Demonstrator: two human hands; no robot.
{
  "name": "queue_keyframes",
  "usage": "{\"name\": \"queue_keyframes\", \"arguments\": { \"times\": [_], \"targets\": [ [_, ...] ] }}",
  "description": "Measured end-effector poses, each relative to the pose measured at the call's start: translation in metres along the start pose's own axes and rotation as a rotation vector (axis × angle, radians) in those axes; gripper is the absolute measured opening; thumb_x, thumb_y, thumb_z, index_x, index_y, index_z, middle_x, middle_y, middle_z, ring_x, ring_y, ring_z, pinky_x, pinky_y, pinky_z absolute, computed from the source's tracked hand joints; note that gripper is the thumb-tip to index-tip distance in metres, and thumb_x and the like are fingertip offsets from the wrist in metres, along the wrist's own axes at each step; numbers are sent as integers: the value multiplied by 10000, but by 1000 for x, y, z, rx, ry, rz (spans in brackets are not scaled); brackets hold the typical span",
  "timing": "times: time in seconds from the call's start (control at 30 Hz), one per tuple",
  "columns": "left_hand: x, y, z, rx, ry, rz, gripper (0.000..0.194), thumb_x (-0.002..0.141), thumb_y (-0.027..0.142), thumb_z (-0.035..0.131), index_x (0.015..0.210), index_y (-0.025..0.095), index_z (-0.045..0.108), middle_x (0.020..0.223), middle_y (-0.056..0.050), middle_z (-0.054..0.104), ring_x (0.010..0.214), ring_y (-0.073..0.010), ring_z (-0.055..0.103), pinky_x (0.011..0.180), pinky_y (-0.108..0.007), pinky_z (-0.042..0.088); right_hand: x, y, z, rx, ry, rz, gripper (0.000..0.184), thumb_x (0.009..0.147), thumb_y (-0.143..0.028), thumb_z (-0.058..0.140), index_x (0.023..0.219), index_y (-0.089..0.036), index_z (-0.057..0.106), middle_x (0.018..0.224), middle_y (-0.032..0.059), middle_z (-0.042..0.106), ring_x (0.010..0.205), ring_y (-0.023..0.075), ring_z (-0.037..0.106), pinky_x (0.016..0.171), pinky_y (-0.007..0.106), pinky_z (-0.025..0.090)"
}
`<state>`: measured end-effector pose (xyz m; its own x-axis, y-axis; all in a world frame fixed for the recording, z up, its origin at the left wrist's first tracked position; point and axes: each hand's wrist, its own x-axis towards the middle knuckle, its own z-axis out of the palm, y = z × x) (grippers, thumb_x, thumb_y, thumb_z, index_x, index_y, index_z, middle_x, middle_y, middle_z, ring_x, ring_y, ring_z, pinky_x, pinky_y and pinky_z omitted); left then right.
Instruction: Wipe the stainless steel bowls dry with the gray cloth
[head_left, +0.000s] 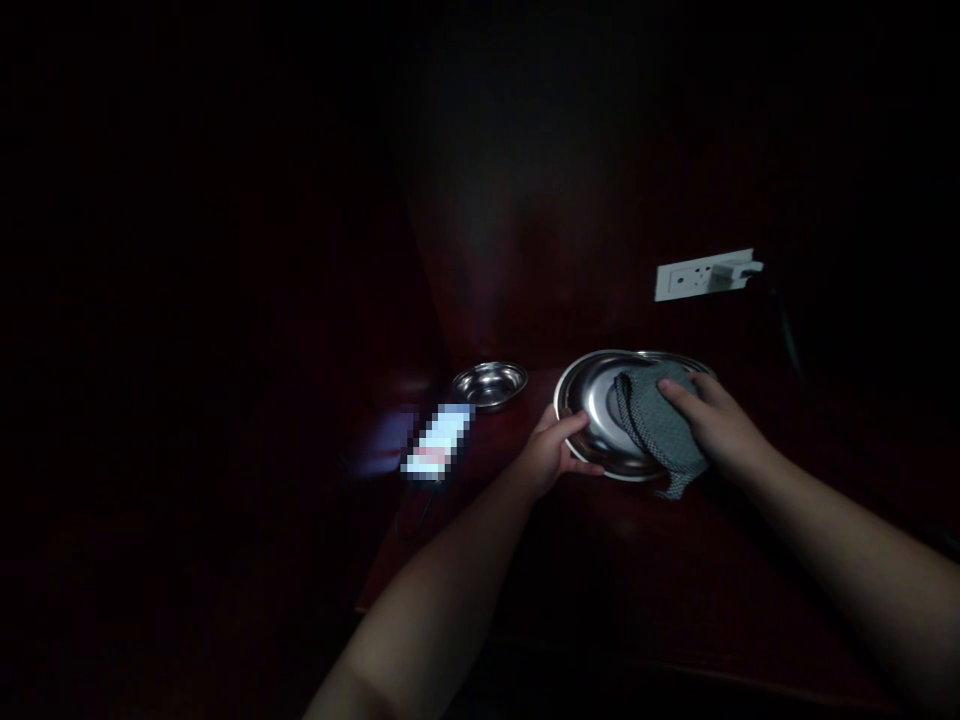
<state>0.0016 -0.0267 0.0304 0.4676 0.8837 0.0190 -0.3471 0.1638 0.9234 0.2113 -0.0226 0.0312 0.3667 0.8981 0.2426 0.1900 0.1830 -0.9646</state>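
Note:
A shiny steel bowl point(600, 400) is tilted toward me above the dark red tabletop. My left hand point(551, 450) grips its left rim, thumb over the edge and fingers underneath. In my right hand point(709, 415) is a grey-green cloth point(664, 415) with a dark checkered edge, pressed against the bowl's right side. The cloth hides part of the bowl, and one corner hangs below the rim. Behind it shows the rim of another steel dish point(671, 357), mostly covered. Both hands are closed.
A smaller steel bowl point(490, 385) stands on the table point(480, 480) to the left. In front of it is a lit phone point(439, 442), its screen blurred, with a cable below. A wall socket point(705, 275) with a white plug and hanging cord is at the back right. The surroundings are very dark.

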Motion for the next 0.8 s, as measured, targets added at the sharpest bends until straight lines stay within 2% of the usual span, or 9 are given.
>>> {"name": "queue_keyframes", "arguments": {
  "times": [0.1,0.33,0.47,0.6,0.8],
  "targets": [
    [-1,-1,0,-9,-3,-8,533,688,394,675,1136,225,440,999,-73,577,726,-172,636,495,-280,561,-4,-5,0,-14,-35,72,457,719,-549,629,1014,-204,576,948,60,642,820,207,606,654,296,475],
    [-4,-3,1,-7,-5,-17,544,702,410,662,1163,230,437,1006,-76,579,741,-177,631,510,-282,560,-9,-12,1,-13,-35,97,408,749,-541,589,977,-203,566,909,51,624,761,181,579,619,284,448],
    [-4,-6,2,8,40,-18,566,684,407,671,1165,221,438,955,-58,565,712,-161,619,483,-264,551,-9,-11,0,-49,-27,103,414,737,-551,591,975,-213,563,917,48,622,778,192,574,637,299,444],
    [-6,-11,6,42,104,35,577,654,404,683,1140,207,440,908,-36,544,656,-130,596,428,-210,516,-10,-8,0,-44,-29,100,389,749,-532,586,986,-224,566,922,43,622,824,202,582,693,308,446],
    [-11,-12,14,97,105,123,602,634,395,701,1138,198,438,924,-29,526,610,-106,586,405,-181,487,-12,-5,0,39,-25,123,389,773,-566,536,987,-243,575,934,48,634,879,233,595,726,327,459]
  ]
}}
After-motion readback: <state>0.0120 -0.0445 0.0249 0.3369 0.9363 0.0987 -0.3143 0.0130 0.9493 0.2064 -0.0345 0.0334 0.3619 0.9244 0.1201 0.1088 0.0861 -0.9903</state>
